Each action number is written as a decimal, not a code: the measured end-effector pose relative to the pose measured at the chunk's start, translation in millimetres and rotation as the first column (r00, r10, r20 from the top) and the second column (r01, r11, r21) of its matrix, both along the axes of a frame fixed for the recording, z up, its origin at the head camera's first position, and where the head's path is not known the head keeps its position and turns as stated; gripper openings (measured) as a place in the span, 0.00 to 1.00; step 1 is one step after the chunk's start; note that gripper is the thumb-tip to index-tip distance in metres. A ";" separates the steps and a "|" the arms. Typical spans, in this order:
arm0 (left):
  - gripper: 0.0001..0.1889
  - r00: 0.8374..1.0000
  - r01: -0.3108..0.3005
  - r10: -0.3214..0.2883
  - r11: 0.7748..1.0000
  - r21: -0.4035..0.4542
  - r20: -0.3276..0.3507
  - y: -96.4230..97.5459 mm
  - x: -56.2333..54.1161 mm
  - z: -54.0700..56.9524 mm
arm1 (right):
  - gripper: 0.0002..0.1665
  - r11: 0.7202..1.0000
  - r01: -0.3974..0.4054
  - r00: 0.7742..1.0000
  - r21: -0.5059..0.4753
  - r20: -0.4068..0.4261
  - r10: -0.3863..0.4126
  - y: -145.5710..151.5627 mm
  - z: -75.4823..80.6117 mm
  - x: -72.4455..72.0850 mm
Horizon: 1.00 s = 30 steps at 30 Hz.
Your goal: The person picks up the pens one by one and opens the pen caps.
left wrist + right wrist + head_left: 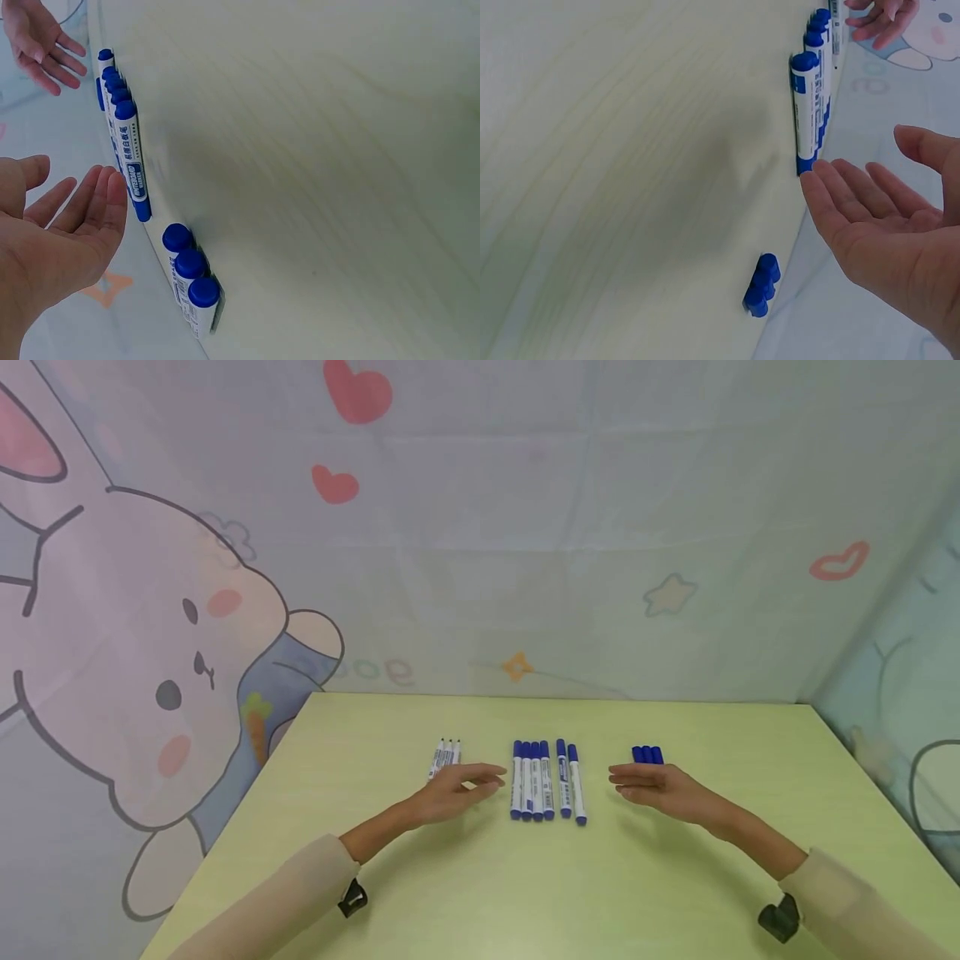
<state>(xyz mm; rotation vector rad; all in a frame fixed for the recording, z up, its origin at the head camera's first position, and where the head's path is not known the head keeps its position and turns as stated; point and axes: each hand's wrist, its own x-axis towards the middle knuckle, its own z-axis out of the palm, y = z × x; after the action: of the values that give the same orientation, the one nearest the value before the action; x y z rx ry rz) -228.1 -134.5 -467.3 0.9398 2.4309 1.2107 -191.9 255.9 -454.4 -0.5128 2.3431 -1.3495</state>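
Note:
Several blue-capped whiteboard markers (536,785) lie side by side mid-table, with two more markers (564,781) slightly apart to their right. Three uncapped markers (447,754), dark tips pointing away, lie to the left, partly hidden by my left hand (459,792). Their blue ends face the left wrist camera. Three loose blue caps (647,755) sit together at the right, beyond my right hand (663,789). Both hands hover over the table, fingers extended and holding nothing. Between them lie the capped markers (805,112), which neither hand appears to grip.
The pale yellow-green table (555,893) ends at a hanging cloth (480,568) printed with a rabbit, hearts and stars. A dark device (352,897) is strapped under the left sleeve, and a similar dark device (780,918) under the right.

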 end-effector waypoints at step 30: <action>0.33 0.969 -0.225 0.230 0.972 -0.071 0.086 43.8 -19.3 -4.9 | 0.32 0.988 -0.098 0.990 -0.120 0.089 0.109 -2.2 -13.4 0.5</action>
<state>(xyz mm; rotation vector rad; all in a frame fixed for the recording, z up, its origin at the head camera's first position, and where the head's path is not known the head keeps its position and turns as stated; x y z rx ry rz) -247.4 -90.7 -472.1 0.5848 2.5374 1.2154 -191.4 253.7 -467.7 -0.5830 2.1414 -1.4345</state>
